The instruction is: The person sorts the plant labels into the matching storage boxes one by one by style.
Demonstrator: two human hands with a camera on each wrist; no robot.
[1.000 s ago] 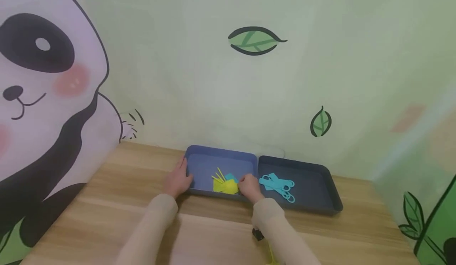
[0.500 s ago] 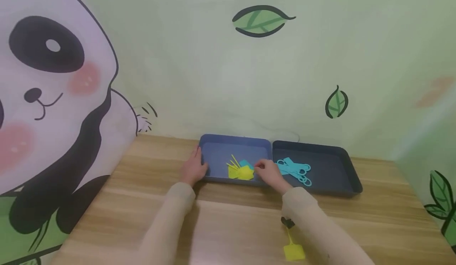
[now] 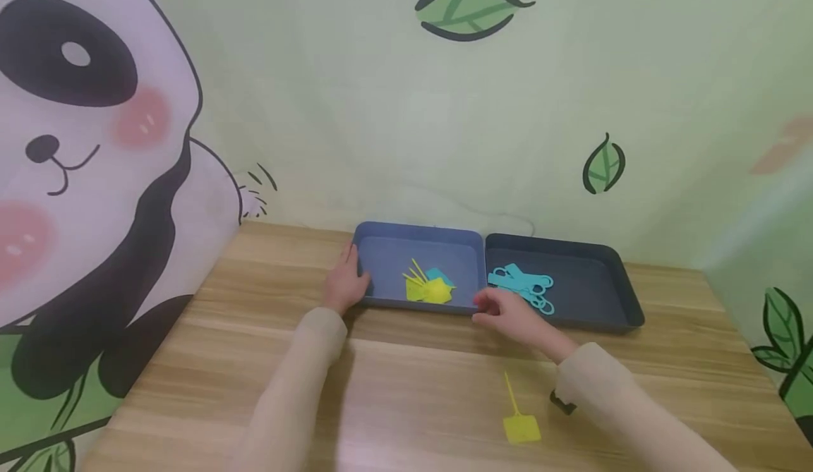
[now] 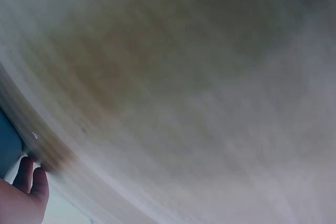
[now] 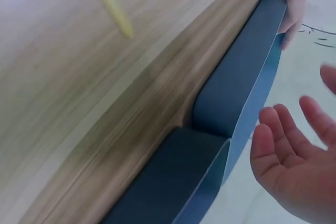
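My left hand [image 3: 345, 283] holds the left side of a blue tray [image 3: 419, 232] in the head view, thumb over the rim and fingers along the outer wall. Yellow tags with thin tails [image 3: 435, 291] lie in that tray beside a cyan piece [image 3: 440, 276]. Fingers relaxed and empty, my right hand [image 3: 508, 311] hovers by the tray's front right corner. To its right, a dark tray [image 3: 587, 288] bears cyan strips with ring ends [image 3: 527, 285]. One yellow square tag with a thin tail [image 3: 521, 427] lies on the table in front.
Both trays stand side by side on the wooden table [image 3: 406, 380], close to the painted wall [image 3: 356, 105]. A small black object [image 3: 562, 403] shows beside the right sleeve.
My right hand has left the yellow tags in the blue tray and drawn back to the right, its fingers loosening. The left hand stays at the tray. The head view has shifted.
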